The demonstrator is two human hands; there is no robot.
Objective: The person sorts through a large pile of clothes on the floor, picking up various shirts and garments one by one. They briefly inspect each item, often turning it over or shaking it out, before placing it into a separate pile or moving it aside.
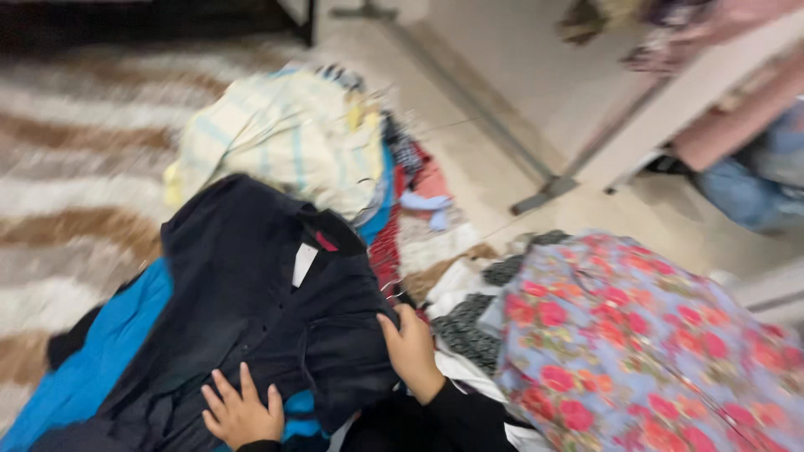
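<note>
both hands on dark garment, clothes heap

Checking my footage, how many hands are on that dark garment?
2: the left hand lies flat on the dark garment near its lower edge; the right hand grips its right edge. No others visible.

Indoor light was soft, even and moderately bright; source unseen. No hard shadows or glare. Motion blur smeared the whole frame, worst at the top right corner and the striped rug. Dark garment lost fold detail in the murk.
</note>
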